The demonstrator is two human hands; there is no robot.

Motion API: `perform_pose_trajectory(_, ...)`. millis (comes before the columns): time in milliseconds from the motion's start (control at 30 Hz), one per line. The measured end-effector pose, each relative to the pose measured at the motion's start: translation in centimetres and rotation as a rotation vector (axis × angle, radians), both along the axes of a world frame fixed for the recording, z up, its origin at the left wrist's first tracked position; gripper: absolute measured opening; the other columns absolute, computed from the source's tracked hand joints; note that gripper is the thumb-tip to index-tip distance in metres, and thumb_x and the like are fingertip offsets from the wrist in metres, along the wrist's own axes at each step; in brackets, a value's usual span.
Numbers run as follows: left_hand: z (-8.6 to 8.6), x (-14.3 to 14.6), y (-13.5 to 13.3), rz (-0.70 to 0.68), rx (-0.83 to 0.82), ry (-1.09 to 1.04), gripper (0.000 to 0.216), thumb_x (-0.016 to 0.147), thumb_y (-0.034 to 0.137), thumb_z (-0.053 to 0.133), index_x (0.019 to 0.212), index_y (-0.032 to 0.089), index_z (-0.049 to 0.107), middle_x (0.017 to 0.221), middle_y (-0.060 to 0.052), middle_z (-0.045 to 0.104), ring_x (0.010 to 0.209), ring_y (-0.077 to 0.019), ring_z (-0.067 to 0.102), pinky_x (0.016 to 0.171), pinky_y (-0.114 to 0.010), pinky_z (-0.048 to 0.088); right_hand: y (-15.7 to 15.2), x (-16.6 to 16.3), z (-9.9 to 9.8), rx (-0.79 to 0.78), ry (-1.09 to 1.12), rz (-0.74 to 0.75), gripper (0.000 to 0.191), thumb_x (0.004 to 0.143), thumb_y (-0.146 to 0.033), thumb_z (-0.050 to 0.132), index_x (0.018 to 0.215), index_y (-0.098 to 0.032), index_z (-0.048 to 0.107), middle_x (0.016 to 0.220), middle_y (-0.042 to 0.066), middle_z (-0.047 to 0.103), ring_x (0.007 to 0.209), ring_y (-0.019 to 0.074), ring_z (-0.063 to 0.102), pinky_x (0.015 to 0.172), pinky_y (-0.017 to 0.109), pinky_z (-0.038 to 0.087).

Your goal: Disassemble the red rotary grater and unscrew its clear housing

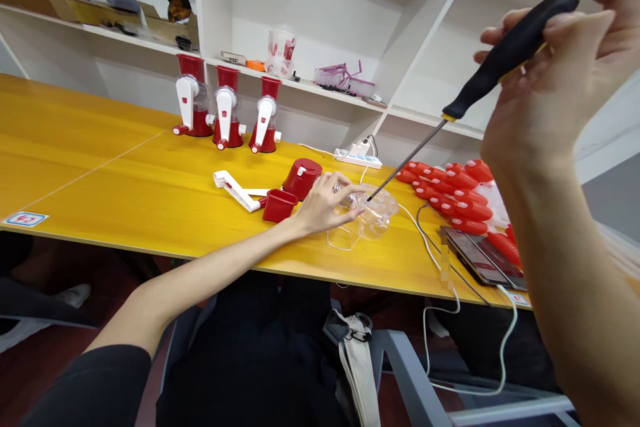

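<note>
1. The right hand (565, 60), up at 2 o'clock from the clear plastic housing (376, 213), grips a black-handled screwdriver (515, 53), fingers wrapped round the handle.
2. Its shaft slants down towards 8 o'clock, with the tip at the housing; whether it sits in a screw is too small to tell.
3. The left hand (327, 203) touches the housing's 9 o'clock side, thumb and forefinger stretched over it; whether it grips cannot be told.
4. The housing lies on the yellow table (100, 140).
5. From there, a red base (300, 181) sits at 10 o'clock, a red hopper (279, 205) and a white crank handle (239, 192) at 9 o'clock.
6. Three rotary graters (227, 107) stand upright farther off at 10 o'clock.
7. A power strip (357, 159) lies near 11 o'clock; red plastic pieces (463, 183) are heaped at 3 o'clock.
</note>
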State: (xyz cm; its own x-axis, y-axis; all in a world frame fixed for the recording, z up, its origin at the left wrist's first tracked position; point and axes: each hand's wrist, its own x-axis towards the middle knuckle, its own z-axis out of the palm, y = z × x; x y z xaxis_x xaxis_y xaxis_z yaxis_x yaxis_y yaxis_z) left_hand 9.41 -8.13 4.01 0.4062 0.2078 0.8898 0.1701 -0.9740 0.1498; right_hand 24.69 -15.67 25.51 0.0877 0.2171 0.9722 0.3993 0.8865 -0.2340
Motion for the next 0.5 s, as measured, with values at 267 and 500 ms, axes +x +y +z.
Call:
perform_pose_trajectory(267, -0.36, 0.21, 0.32, 0.000, -0.010, 0.007, 0.038, 0.095, 0.049, 0.059, 0.126, 0.027, 0.062, 0.107, -0.006, 0.057, 0.101, -0.0207, 0.053, 0.094, -0.040, 0.047, 0.55, -0.07, -0.03, 0.063, -0.011, -0.081, 0.019, 0.075, -0.036, 0.064, 0.090, -0.026, 0.058, 0.078, -0.003, 0.048, 0.065, 0.0080, 0.054, 0.063, 0.028, 0.049)
perform_pose_trajectory(500, -0.39, 0.20, 0.39, -0.010, 0.015, -0.020, 0.037, 0.095, 0.048, 0.059, 0.124, 0.025, 0.063, 0.105, -0.006, 0.057, 0.099, -0.0203, 0.053, 0.093, -0.039, 0.047, 0.77, 0.00, -0.24, 0.009, 0.072, 0.018, 0.026, 0.084, -0.034, 0.038, 0.099, -0.022, 0.055, 0.084, 0.001, 0.064, 0.074, 0.0141, 0.067, 0.060, 0.026, 0.045)
